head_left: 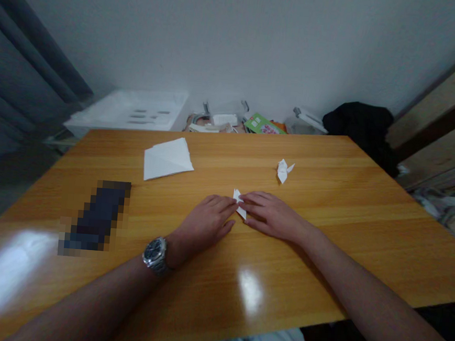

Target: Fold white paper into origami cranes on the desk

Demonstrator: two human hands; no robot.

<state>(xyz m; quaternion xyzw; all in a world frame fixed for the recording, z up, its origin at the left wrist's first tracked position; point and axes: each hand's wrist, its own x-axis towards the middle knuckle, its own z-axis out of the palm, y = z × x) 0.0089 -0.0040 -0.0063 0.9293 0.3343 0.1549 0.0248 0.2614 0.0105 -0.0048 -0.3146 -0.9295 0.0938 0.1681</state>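
A small folded white paper piece (pixel 239 202) lies on the wooden table (pixel 327 199) between my two hands. My left hand (pixel 206 222), with a steel watch on its wrist, pinches the paper's left side with closed fingers. From the right, my right hand (pixel 271 216) presses its fingertips together on the same piece. Most of the paper is hidden under the fingers. A finished white paper figure (pixel 283 170) stands apart, farther back to the right.
A stack of white paper sheets (pixel 167 158) lies at the back left of the table. A dark blurred-out object (pixel 97 215) rests at the left. Behind the table are a white box, clutter and a black bag (pixel 363 126).
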